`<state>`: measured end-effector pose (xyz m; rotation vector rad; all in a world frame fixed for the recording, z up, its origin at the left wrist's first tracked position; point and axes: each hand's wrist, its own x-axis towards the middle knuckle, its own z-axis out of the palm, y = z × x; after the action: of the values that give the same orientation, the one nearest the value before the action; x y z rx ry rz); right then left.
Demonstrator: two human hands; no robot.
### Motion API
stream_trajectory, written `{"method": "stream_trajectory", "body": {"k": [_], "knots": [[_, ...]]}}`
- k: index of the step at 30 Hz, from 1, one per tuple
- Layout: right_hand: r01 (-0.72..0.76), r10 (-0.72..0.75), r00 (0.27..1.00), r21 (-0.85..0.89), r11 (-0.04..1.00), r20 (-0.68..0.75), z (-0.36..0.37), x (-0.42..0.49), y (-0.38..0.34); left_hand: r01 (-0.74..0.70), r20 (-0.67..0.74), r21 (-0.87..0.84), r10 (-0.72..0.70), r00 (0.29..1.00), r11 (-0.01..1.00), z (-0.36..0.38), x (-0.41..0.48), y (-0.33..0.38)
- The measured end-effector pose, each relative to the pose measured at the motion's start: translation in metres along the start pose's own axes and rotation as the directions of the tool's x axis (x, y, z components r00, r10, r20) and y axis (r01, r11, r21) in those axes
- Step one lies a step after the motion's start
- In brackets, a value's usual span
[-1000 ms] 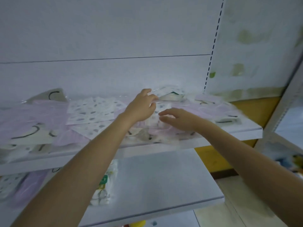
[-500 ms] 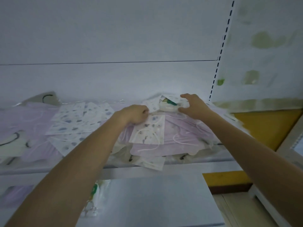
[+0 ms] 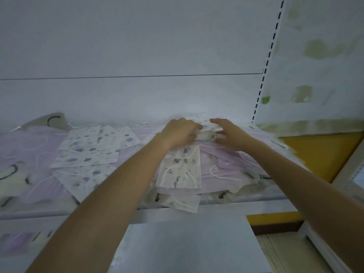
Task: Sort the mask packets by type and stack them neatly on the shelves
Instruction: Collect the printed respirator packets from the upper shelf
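Mask packets lie in a loose heap on the upper shelf (image 3: 266, 200). White packets with blue spots (image 3: 88, 148) spread at the left of the middle, and one spotted packet (image 3: 180, 170) lies on lilac packets (image 3: 222, 164) under my forearms. At the back of the shelf my left hand (image 3: 180, 133) and my right hand (image 3: 230, 134) meet on a small white packet (image 3: 207, 133). Both hands have fingers curled on it, the left from its left end, the right from its right end. Most of that packet is hidden by the fingers.
More lilac packets and white ones with black ear loops (image 3: 13, 170) cover the shelf's left end. A lower shelf (image 3: 187, 245) juts out below. The slotted upright (image 3: 264, 75) and a yellow wall panel (image 3: 319, 152) stand to the right.
My left hand has moved back and to the right, from the spotted packet to the small white packet. My right hand has stayed on that packet. The camera has tilted slightly.
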<state>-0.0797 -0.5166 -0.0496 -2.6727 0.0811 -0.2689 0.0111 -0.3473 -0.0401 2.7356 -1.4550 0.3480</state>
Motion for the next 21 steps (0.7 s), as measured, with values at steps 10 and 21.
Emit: {"method": "stream_trajectory", "body": {"k": [10,21], "knots": [[-0.415,0.428,0.904,0.216,0.884,-0.015,-0.001,0.014,-0.003,0.278,0.213,-0.03,-0.266,0.94,0.96,0.007,-0.041,-0.038],[-0.05,0.375,0.795,0.564,0.824,-0.477,0.002,0.023,-0.038,0.311,0.291,0.014,-0.301,0.908,0.95,0.007,-0.058,-0.033]]}}
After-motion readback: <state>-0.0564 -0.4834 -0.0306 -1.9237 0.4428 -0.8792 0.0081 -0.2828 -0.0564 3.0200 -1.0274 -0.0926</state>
